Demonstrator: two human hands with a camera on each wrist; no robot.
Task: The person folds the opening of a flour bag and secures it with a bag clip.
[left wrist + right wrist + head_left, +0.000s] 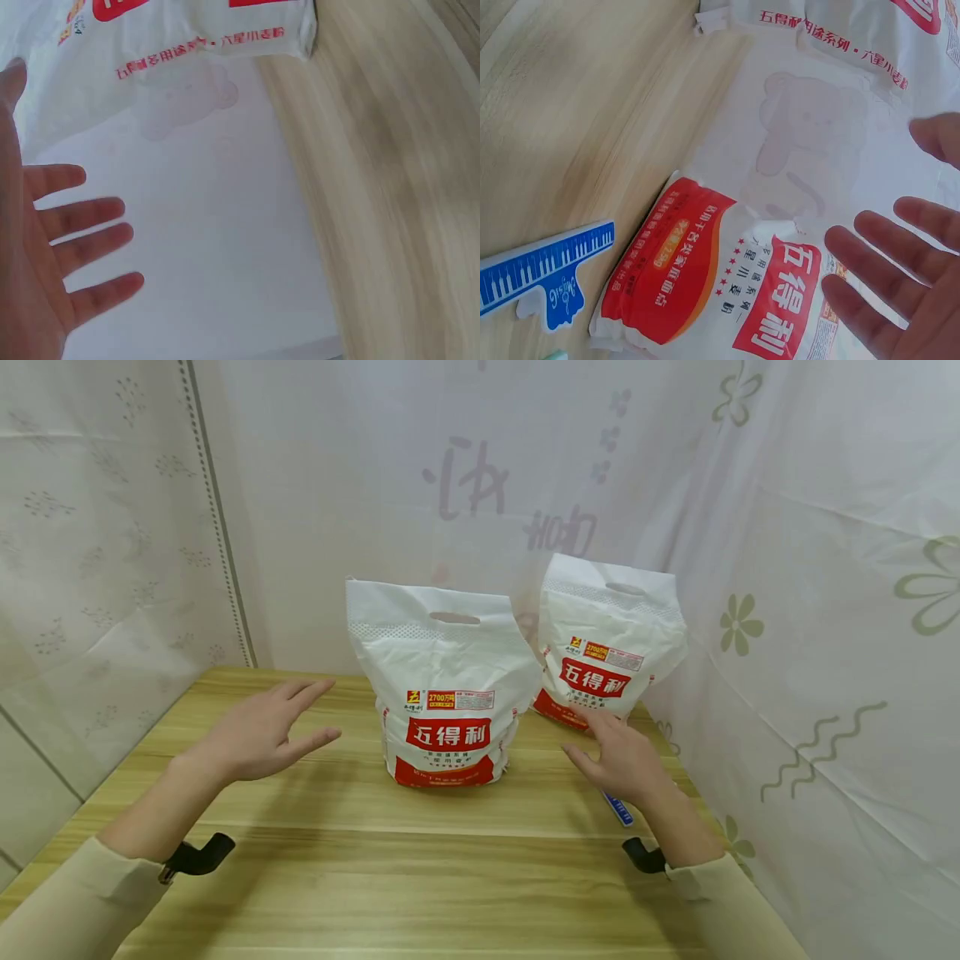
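Flanking centre-frame flour bag [448, 693], left hand [258, 735] & right hand [622, 756] splayed, empty; bag not yet gripped.

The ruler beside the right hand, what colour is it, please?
Blue ruler with white piano-key print; right wrist view.

Bright, even, diffuse light fills all three views. Soft faint shadows lie on the pale wooden table [375, 877] under the hands. The head view bows at its edges. Both wrist views are slightly blurred, their white areas washed out.
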